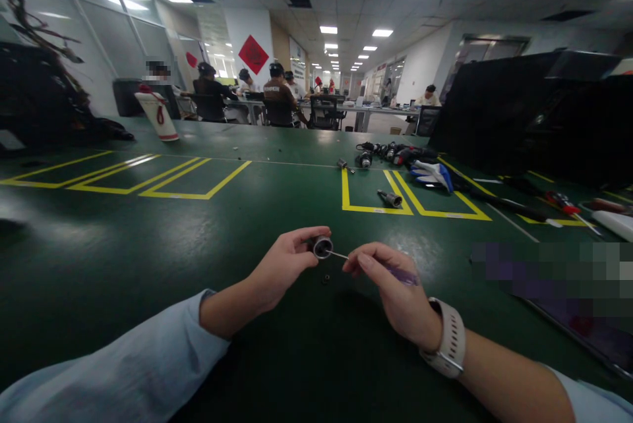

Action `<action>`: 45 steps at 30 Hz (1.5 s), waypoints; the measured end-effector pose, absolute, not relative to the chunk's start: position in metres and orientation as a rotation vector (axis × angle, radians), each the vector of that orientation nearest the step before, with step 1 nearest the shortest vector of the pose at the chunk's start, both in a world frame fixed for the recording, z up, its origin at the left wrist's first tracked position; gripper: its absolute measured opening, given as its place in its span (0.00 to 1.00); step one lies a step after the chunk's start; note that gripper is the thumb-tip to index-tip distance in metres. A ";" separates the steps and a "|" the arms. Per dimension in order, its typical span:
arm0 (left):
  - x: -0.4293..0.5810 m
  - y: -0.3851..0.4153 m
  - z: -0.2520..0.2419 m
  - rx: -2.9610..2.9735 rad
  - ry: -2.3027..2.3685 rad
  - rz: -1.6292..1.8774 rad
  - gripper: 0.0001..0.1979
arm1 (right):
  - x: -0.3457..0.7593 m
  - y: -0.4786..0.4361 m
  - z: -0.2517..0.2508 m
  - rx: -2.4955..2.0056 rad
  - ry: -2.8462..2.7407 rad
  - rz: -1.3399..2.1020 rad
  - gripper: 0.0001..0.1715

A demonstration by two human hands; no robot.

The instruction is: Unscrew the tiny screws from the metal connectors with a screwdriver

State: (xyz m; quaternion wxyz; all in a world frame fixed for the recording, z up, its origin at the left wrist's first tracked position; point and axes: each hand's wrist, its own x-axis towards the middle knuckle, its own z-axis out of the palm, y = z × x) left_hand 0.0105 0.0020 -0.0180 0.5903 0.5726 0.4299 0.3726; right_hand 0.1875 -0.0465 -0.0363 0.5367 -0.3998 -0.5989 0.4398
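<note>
Between the fingertips and thumb of my left hand (284, 261) is a short round metal connector shell (323, 248), its open end turned toward my right hand. My right hand (395, 284) grips a small screwdriver (403, 275) with a see-through purple handle. The screwdriver's thin shaft (338, 254) points left, and its tip reaches into the connector's opening; what it touches inside is hidden. Just below, a few tiny dark parts (325, 279) lie on the green tabletop (198, 245). Further off lies another metal connector (390, 198) on its side.
Black cables and connectors (380, 154) are heaped at the back right, beside a blue-and-white glove (431, 176). A red-handled screwdriver (564, 202) lies further right. A white cup (157, 114) stands at the back left. Yellow tape (376, 210) marks the table; people sit beyond.
</note>
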 end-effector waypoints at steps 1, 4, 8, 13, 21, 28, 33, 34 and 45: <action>0.010 0.002 -0.019 1.329 0.995 0.871 0.27 | 0.187 -0.048 -0.034 -0.975 -1.474 1.021 0.11; 0.010 0.002 -0.021 1.327 0.982 0.879 0.26 | 0.186 -0.051 -0.028 -1.048 -1.602 0.919 0.11; 0.009 0.001 -0.021 1.333 0.976 0.895 0.24 | 0.183 -0.054 -0.023 -1.038 -1.724 0.755 0.10; 0.014 -0.002 -0.016 1.320 1.026 0.904 0.21 | 0.180 -0.055 -0.026 -0.976 -1.816 0.635 0.10; 0.016 -0.001 -0.020 1.359 1.046 0.945 0.19 | 0.179 -0.057 -0.026 -0.946 -1.915 0.554 0.12; 0.016 0.001 -0.022 1.371 1.113 0.958 0.17 | 0.178 -0.058 -0.025 -0.939 -1.922 0.532 0.12; 0.017 0.000 -0.022 1.379 1.106 0.950 0.17 | 0.178 -0.057 -0.027 -0.912 -1.922 0.523 0.13; 0.017 0.000 -0.022 1.381 1.102 0.950 0.17 | 0.178 -0.057 -0.028 -0.905 -1.924 0.524 0.13; 0.015 0.000 -0.020 1.368 1.103 0.936 0.16 | 0.177 -0.059 -0.025 -0.906 -1.934 0.529 0.13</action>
